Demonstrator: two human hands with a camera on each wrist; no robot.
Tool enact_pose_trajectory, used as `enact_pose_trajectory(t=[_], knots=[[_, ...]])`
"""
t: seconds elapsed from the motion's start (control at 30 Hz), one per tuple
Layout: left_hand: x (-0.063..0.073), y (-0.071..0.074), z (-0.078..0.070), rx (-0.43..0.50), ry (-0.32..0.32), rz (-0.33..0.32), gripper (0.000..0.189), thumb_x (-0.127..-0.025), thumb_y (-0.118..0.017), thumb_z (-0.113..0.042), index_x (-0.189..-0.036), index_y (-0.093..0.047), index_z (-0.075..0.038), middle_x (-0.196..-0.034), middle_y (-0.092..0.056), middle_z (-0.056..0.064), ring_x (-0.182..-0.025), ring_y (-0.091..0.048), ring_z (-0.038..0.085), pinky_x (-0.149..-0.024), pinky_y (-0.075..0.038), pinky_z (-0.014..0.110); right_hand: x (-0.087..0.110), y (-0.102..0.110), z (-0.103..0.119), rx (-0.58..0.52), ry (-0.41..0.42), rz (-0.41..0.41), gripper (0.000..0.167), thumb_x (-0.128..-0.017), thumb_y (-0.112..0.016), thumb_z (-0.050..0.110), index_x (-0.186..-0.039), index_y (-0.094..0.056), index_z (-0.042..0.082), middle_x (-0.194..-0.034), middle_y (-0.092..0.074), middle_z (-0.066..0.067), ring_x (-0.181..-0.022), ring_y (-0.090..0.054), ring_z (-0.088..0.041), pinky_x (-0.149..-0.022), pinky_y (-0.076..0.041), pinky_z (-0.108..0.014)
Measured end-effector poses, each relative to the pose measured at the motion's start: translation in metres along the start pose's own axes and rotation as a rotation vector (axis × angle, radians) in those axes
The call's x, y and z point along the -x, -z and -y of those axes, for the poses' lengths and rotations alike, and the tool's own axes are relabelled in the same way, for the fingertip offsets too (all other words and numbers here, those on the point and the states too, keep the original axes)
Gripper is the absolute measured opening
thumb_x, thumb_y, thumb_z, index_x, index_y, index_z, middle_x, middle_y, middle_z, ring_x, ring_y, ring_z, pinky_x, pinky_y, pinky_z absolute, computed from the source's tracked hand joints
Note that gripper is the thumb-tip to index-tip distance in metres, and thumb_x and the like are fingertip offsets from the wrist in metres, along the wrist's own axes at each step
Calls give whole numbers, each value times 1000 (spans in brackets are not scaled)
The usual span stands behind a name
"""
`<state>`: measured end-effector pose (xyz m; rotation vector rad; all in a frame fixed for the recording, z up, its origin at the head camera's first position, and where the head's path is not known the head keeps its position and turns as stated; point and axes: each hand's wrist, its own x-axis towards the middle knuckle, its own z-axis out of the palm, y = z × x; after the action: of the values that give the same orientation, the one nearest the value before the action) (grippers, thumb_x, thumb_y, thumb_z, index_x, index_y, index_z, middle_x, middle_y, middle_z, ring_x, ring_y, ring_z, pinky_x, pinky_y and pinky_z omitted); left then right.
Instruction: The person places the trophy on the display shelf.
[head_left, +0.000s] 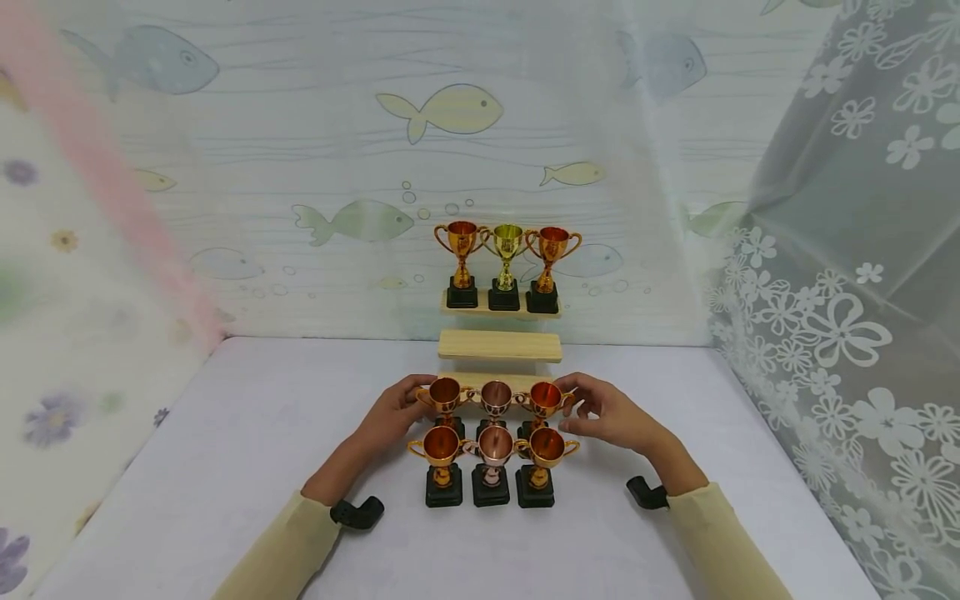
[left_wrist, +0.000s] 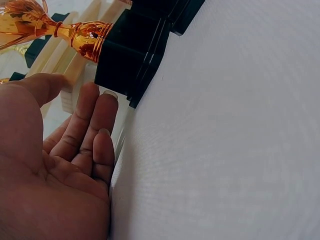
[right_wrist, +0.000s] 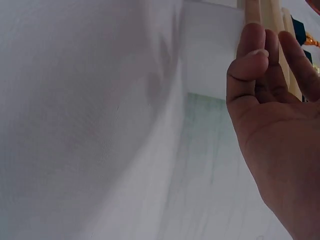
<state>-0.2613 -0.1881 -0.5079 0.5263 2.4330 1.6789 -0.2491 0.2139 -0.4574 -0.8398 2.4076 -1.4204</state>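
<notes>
My left hand (head_left: 392, 414) lies beside the left end of a tiered wooden stand (head_left: 499, 345) and the nearest orange-gold trophy cup (head_left: 445, 395). In the left wrist view its fingers (left_wrist: 82, 122) are loosely bent by that trophy's black base (left_wrist: 131, 55), with nothing in the palm. Across from it, my right hand (head_left: 609, 410) is at the stand's right end, next to another orange trophy (head_left: 546, 398). The right wrist view shows its fingers (right_wrist: 245, 70) half bent near the wood; whether they touch it, I cannot tell. A rose-coloured trophy (head_left: 496, 399) stands between.
In front stand an orange trophy (head_left: 441, 448), a rose-coloured one (head_left: 495, 450) and another orange one (head_left: 547, 451). The top shelf carries a gold-green trophy (head_left: 506, 246) between two orange ones. A fish-patterned curtain (head_left: 315, 167) hangs behind the white table (head_left: 300, 375).
</notes>
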Motion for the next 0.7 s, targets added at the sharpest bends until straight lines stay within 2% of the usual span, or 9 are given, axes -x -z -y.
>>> enact_pose_trajectory(t=[0.17,0.27,0.4,0.53,0.7], knots=[[1,-1,-1,-1,-1,2,45,-108,-58,-10,-152,-51,-5,-109,-76,10,-97,-71,21,-86,-52,36,0,-2,1,22,40,14,49,-93,-80,11,-138,-61,15,-117,-68,-5,-97,-64,-28,-75,-52,-31],[2,0,-1,-13,0,-2,46,-107,-58,-11,-153,-51,-5,-107,-75,9,-97,-71,20,-88,-53,36,-1,-4,3,38,53,17,49,-92,-80,10,-137,-62,15,-114,-67,-11,-93,-61,-30,-74,-51,-30],[4,2,-2,1,26,-13,47,-106,-58,-12,-153,-50,-5,-107,-76,8,-96,-72,19,-90,-54,34,-4,-8,4,50,52,35,44,-93,-79,10,-133,-62,15,-108,-66,-18,-90,-59,-34,-73,-49,-29],[4,3,-3,19,37,-11,49,-105,-59,-11,-153,-49,-4,-110,-76,7,-96,-72,18,-90,-54,32,-6,-11,6,73,54,38,37,-93,-78,9,-126,-62,14,-103,-65,-15,-89,-58,-36,-74,-48,-30],[2,1,-3,32,29,1,49,-105,-59,-10,-152,-50,-3,-112,-77,9,-97,-73,20,-90,-55,33,-2,-12,8,87,33,20,37,-92,-77,6,-125,-63,12,-103,-66,-14,-87,-59,-30,-74,-50,-31]])
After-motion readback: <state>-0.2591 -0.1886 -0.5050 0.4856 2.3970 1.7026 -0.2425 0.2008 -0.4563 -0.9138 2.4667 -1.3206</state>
